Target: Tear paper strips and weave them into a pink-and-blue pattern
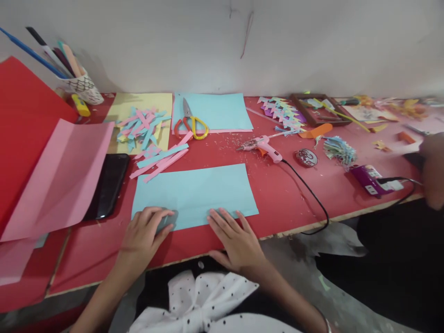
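A light blue sheet of paper (197, 192) lies on the red table in front of me, its long near edge close to the table's edge. My left hand (145, 233) rests on the sheet's lower left corner, with index finger and thumb apart and the other fingers bent. My right hand (236, 238) lies open, fingertips spread on the near edge right of the middle. Pink and blue paper strips (164, 159) touch the sheet's upper left side. Scissors (190, 122) with red and yellow handles lie beyond it, partly on a stack of blue and pink paper (222, 111).
A pink glue gun (265, 148) trails a black cord toward a purple power strip (371, 180). Left are a black phone (113, 185), pink paper (65, 171) and a pen cup (85, 88). More strips (144, 125) lie on yellow paper. Another person's arm (433, 171) shows at right.
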The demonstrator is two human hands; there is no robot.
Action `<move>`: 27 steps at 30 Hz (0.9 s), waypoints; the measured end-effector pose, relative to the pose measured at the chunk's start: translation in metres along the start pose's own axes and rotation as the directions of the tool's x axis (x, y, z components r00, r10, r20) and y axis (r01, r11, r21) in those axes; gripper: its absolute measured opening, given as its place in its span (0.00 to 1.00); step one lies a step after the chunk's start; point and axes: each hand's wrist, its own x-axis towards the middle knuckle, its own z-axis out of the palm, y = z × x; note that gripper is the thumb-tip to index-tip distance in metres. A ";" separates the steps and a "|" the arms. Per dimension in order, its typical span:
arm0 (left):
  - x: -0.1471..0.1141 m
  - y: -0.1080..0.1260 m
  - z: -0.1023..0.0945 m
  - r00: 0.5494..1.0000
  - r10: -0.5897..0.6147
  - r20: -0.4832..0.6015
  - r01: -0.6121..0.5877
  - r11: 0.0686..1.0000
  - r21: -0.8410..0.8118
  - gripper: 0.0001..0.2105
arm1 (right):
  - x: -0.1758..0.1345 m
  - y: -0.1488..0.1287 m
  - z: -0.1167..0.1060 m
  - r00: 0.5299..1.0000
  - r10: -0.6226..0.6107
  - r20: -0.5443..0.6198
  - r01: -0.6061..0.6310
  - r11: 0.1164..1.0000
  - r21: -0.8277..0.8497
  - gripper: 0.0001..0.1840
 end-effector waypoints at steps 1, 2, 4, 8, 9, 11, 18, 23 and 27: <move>-0.001 0.000 0.000 1.000 -0.002 -0.008 0.002 1.000 0.001 0.17 | -0.003 0.004 0.000 0.999 0.027 0.021 -0.027 1.000 -0.002 0.29; -0.003 -0.001 -0.001 1.000 -0.007 -0.010 0.007 1.000 0.004 0.16 | -0.007 0.008 -0.001 0.998 0.057 0.035 -0.057 0.998 -0.007 0.29; -0.006 -0.002 -0.002 0.999 -0.034 -0.012 0.034 0.999 0.012 0.17 | -0.016 0.018 -0.003 0.992 0.119 0.049 -0.118 0.993 -0.026 0.29; -0.014 -0.007 -0.011 0.993 -0.112 -0.044 0.114 0.993 0.026 0.18 | -0.032 0.030 -0.003 0.977 0.215 0.002 -0.213 0.972 -0.094 0.30; -0.017 -0.009 -0.014 0.989 -0.136 -0.056 0.137 0.990 0.031 0.19 | -0.035 0.031 -0.002 0.974 0.227 -0.016 -0.228 0.968 -0.105 0.31; -0.023 -0.013 -0.020 0.979 -0.192 -0.074 0.195 0.980 0.044 0.18 | -0.038 0.032 0.001 0.970 0.238 -0.044 -0.241 0.964 -0.113 0.32; -0.034 -0.021 -0.025 0.958 -0.246 -0.147 0.253 0.967 0.034 0.17 | -0.039 0.033 0.000 0.971 0.234 -0.057 -0.239 0.964 -0.119 0.29; -0.032 -0.013 -0.028 0.921 -0.227 -0.317 0.229 0.973 -0.032 0.14 | -0.031 0.034 -0.006 0.964 0.257 -0.064 -0.262 0.961 -0.089 0.22; -0.023 -0.004 -0.026 0.991 -0.054 -0.127 0.055 0.998 0.007 0.14 | -0.016 0.039 -0.017 0.975 0.220 -0.026 -0.221 0.975 -0.021 0.18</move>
